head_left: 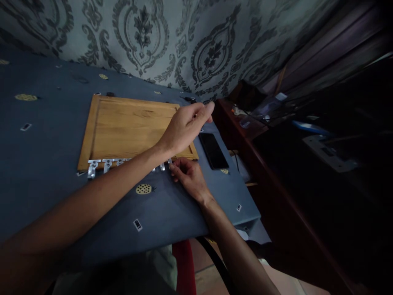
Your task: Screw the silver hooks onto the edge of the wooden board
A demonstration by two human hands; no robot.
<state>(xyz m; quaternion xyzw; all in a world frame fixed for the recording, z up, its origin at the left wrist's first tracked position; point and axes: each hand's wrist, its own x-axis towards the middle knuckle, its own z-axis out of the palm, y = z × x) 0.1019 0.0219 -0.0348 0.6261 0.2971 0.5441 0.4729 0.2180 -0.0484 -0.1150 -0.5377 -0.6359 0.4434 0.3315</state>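
Here, the wooden board (132, 123) lies flat on the blue tablecloth (55, 143), with silver metal clips (107, 165) in a row along its near edge. The right hand (189, 175) is just in front of that edge, toward the board's right corner, its thumb and fingertips drawn narrow beside the rightmost clip; whether they grip it, I cannot tell. The left hand (184, 127) is raised over the board's right side, fingers curled in against the thumb; whether they hold anything, I cannot tell. To work well, I'd judge, steady that clip square to the board's edge and keep the left forearm (116, 180) from blocking the view
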